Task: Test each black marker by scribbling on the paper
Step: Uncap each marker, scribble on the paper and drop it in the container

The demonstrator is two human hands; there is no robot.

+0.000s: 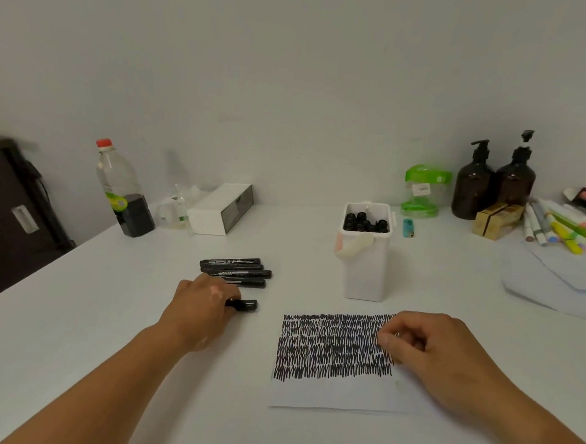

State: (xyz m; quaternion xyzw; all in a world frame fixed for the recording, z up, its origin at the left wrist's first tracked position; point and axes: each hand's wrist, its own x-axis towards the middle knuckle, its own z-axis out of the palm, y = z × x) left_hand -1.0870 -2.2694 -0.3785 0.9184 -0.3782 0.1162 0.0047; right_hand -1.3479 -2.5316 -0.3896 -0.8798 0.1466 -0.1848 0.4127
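Left of centre on the counter [73, 311], left hand [204, 305] grips a black marker [245, 304] beside the pile [235, 271], probably a tested one. Right hand [424, 346] rests curled on the scribbled paper [329, 392]; can't tell if it's pinching anything. Next I'd guess: grab a fresh one from the tub [364, 270].

The paper [343, 393] lies flat on the bench [106, 330], its upper part filled with rows of black scribbles — the bottom strip blank. Four capped black markers [235, 271] lie side by side to its left. A fifth marker [245, 304], nearer, is held by the left hand [204, 305] — more stand in a tub [365, 271].
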